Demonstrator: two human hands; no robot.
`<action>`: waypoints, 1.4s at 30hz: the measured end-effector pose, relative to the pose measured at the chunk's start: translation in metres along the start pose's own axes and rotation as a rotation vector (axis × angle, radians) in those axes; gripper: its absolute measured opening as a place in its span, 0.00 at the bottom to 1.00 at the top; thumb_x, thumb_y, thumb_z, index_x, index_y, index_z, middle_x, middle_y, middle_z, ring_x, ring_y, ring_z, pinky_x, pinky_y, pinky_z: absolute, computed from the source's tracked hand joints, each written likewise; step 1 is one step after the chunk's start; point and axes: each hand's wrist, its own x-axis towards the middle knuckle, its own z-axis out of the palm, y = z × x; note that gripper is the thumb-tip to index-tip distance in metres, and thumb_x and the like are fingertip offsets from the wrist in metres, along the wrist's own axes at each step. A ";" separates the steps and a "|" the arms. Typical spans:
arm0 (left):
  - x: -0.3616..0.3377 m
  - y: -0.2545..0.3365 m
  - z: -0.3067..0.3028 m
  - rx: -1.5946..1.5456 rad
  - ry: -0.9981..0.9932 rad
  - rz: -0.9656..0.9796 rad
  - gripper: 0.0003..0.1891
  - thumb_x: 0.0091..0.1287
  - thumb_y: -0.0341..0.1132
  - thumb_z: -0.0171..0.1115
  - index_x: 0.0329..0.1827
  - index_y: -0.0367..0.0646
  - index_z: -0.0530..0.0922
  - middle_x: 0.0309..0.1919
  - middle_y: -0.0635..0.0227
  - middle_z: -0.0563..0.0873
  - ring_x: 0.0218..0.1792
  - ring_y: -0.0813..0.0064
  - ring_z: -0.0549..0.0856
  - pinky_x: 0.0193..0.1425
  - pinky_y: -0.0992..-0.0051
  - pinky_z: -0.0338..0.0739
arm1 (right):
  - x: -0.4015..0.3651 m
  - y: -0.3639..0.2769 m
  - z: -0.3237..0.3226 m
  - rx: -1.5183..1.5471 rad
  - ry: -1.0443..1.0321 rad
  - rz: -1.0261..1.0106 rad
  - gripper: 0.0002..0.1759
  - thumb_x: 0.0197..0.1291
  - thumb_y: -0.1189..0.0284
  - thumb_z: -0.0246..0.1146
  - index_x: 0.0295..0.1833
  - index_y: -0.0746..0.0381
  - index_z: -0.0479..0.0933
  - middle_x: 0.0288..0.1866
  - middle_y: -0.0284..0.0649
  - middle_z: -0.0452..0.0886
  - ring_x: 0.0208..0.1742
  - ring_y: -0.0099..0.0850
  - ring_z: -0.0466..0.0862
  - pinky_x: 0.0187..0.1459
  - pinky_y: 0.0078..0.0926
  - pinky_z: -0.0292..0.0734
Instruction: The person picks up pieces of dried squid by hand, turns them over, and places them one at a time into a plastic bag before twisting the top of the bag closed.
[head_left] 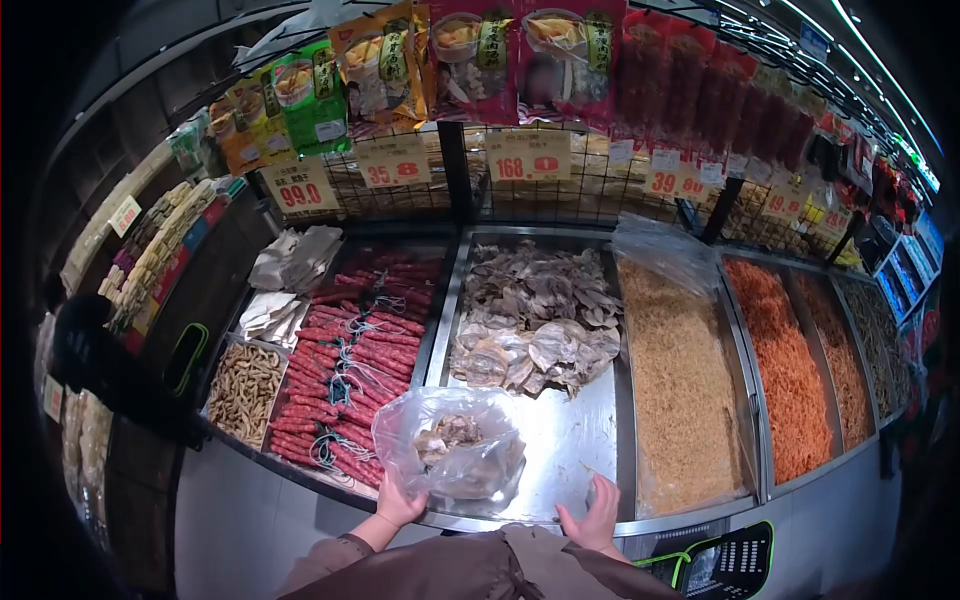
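Note:
My left hand (402,503) grips the near left edge of a clear plastic bag (478,482), its fingers partly hidden behind the film. Inside the bag lie some pale brown dried pieces (452,437). The bag rests at the front left of a shiny metal tray (575,430). Over the tray's front edge, my right hand (594,515) is held with thumb and fingers apart, holding nothing. A heap of flat dried seafood (540,320), perhaps dried fish or squid, fills the tray's far half.
Bundled red sausages (350,370) lie left, beside small dried goods (243,385). Tiny dried shrimp-like flakes (685,390) and orange shreds (775,350) fill bins to the right. A black basket (745,555) sits low right. Packets (565,60) hang above price signs (528,157).

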 end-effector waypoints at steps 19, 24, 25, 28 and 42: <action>-0.001 -0.005 0.003 -0.035 -0.022 -0.038 0.39 0.47 0.38 0.73 0.62 0.33 0.65 0.50 0.42 0.77 0.50 0.41 0.79 0.52 0.53 0.76 | 0.001 -0.001 0.001 0.000 0.005 0.030 0.47 0.44 0.62 0.76 0.65 0.72 0.61 0.60 0.56 0.69 0.60 0.54 0.69 0.63 0.47 0.65; -0.002 -0.006 0.004 -0.059 -0.019 -0.051 0.40 0.47 0.39 0.73 0.62 0.32 0.64 0.50 0.41 0.77 0.49 0.40 0.79 0.52 0.54 0.76 | -0.001 0.001 0.002 -0.007 -0.005 0.024 0.47 0.44 0.62 0.76 0.65 0.72 0.62 0.60 0.56 0.69 0.59 0.54 0.69 0.62 0.47 0.65; -0.001 -0.004 0.002 -0.060 -0.018 -0.053 0.40 0.47 0.39 0.73 0.62 0.32 0.64 0.50 0.41 0.77 0.49 0.40 0.79 0.52 0.54 0.76 | -0.001 0.002 0.003 -0.004 0.001 0.021 0.47 0.44 0.62 0.76 0.65 0.72 0.62 0.60 0.56 0.69 0.59 0.54 0.69 0.62 0.47 0.65; -0.001 0.003 -0.002 -0.053 -0.008 -0.064 0.41 0.46 0.39 0.74 0.62 0.32 0.64 0.49 0.42 0.77 0.49 0.41 0.79 0.52 0.54 0.76 | -0.001 0.000 0.002 -0.004 0.008 0.018 0.47 0.44 0.61 0.76 0.65 0.72 0.61 0.61 0.56 0.69 0.59 0.54 0.69 0.62 0.47 0.66; -0.001 -0.001 0.000 -0.091 -0.019 -0.064 0.42 0.46 0.39 0.74 0.64 0.33 0.63 0.51 0.42 0.77 0.49 0.41 0.80 0.51 0.54 0.77 | -0.003 0.001 0.004 -0.010 0.015 0.016 0.48 0.44 0.61 0.76 0.66 0.72 0.61 0.61 0.56 0.69 0.60 0.53 0.70 0.62 0.47 0.66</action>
